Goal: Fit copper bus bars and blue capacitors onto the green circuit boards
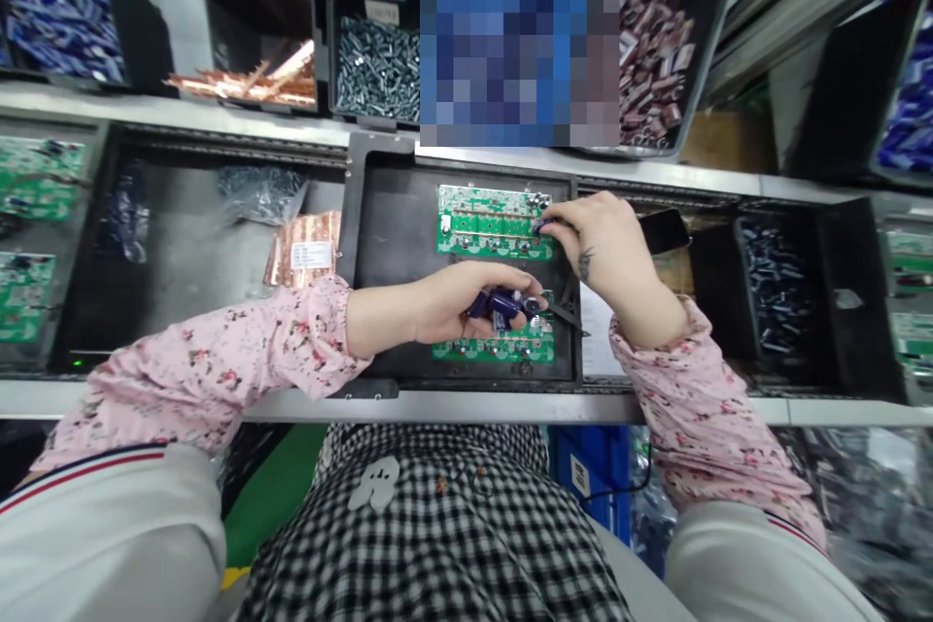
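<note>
Several dark blue cylindrical capacitors (pixel 502 303) rest in the curled fingers of my left hand (pixel 459 296), palm upward. That hand hovers over the near green circuit board (pixel 496 350) and hides much of it. My right hand (pixel 602 238) pinches one small dark blue capacitor (pixel 540 225) at the right end of the far green circuit board (pixel 481 248). Whether its leads sit in the board cannot be made out. Both boards lie in a black tray (pixel 397 224), the far one carrying small parts and copper-coloured strips.
Behind the tray stand black bins of blue capacitors (pixel 65 15), copper strips (pixel 255 83), metal parts (pixel 375 63) and brownish parts (pixel 656 58). A bag of dark parts (pixel 259 190) and a labelled copper bundle (pixel 302 248) lie left. A dark phone-like object (pixel 665 231) lies right.
</note>
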Demonstrator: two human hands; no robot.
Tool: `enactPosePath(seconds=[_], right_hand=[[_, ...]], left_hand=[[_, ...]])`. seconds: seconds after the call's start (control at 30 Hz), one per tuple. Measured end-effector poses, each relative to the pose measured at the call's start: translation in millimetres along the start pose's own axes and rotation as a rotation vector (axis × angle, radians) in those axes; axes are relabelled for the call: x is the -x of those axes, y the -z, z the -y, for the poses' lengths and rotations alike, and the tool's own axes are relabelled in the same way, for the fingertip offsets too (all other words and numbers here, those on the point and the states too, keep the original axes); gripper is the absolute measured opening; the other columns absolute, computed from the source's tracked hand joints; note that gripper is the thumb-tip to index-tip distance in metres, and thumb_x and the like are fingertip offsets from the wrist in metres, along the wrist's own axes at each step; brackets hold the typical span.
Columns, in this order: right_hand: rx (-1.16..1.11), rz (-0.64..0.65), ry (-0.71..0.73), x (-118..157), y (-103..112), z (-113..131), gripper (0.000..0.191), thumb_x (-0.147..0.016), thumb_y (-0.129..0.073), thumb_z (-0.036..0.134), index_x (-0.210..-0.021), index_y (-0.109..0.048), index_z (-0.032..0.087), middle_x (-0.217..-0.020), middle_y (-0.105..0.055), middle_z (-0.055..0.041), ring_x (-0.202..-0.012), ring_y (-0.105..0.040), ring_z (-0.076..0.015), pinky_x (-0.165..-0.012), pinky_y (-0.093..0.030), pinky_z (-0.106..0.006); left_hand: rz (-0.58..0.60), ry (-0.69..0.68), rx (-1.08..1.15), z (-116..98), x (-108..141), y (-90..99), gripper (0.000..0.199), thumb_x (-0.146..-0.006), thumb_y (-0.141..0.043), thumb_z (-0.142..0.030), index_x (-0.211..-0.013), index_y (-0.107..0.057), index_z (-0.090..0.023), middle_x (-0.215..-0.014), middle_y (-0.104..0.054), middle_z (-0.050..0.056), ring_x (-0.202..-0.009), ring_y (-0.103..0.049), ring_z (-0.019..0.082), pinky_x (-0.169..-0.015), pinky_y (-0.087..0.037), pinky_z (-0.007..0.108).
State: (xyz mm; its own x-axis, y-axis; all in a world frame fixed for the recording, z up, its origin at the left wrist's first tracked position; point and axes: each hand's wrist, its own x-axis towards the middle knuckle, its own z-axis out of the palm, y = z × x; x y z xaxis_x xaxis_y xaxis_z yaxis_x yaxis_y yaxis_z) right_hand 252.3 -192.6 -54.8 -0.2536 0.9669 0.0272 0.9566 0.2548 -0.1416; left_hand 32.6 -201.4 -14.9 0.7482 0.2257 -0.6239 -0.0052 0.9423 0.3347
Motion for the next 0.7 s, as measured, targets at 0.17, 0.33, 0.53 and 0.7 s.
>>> enactPosePath(seconds=[0.17, 0.33, 0.53, 0.7], right_hand=[[0.024, 0.029, -0.019, 1.3, 4.0, 1.3, 0.028, -0.095, -0.051, 0.034, -0.1, -0.073, 0.019, -0.097, -0.074, -0.0116, -0.093, -0.059, -0.0323, -0.083, -0.042, -0.045], [0.023, -0.021, 0.03, -1.5, -3.3, -0.2, 0.026, -0.095, -0.052, 0.036, -0.099, -0.073, 0.021, -0.094, -0.074, -0.0101, -0.094, -0.059, -0.0322, -0.083, -0.043, -0.047], [-0.07, -0.145, 0.099, 16.0, -1.8, 8.4, 0.029, -0.095, -0.053, 0.035, -0.117, -0.066, 0.021, -0.115, -0.07, -0.0122, -0.106, -0.06, -0.0322, -0.088, -0.046, -0.051], [-0.289, -0.345, 0.4, 50.2, 12.6, 34.4, 0.044, -0.09, -0.061, 0.025, -0.133, -0.052, 0.026, -0.122, -0.066, -0.011, -0.111, -0.063, -0.0271, -0.09, -0.054, -0.046]], left_hand=[[-0.018, -0.042, 0.064, -0.1, -2.8, 6.8, 0.009, -0.087, -0.051, -0.011, -0.084, -0.059, -0.009, -0.085, -0.061, 0.008, -0.054, -0.055, 0.007, -0.033, -0.021, 0.011], [0.014, -0.077, 0.061, 2.5, -6.9, 9.2, 0.011, -0.084, -0.049, -0.009, -0.087, -0.06, -0.009, -0.089, -0.061, 0.009, -0.055, -0.057, 0.008, -0.032, -0.023, 0.01], [-0.015, -0.075, 0.154, 1.0, -6.8, 9.1, 0.006, -0.085, -0.054, -0.009, -0.087, -0.06, -0.009, -0.087, -0.06, 0.007, -0.056, -0.056, 0.007, -0.033, -0.025, 0.01], [-0.021, -0.081, 0.215, -0.7, -7.6, 11.1, 0.01, -0.087, -0.048, -0.009, -0.084, -0.058, -0.01, -0.074, -0.057, 0.006, -0.055, -0.057, 0.009, -0.033, -0.024, 0.01]])
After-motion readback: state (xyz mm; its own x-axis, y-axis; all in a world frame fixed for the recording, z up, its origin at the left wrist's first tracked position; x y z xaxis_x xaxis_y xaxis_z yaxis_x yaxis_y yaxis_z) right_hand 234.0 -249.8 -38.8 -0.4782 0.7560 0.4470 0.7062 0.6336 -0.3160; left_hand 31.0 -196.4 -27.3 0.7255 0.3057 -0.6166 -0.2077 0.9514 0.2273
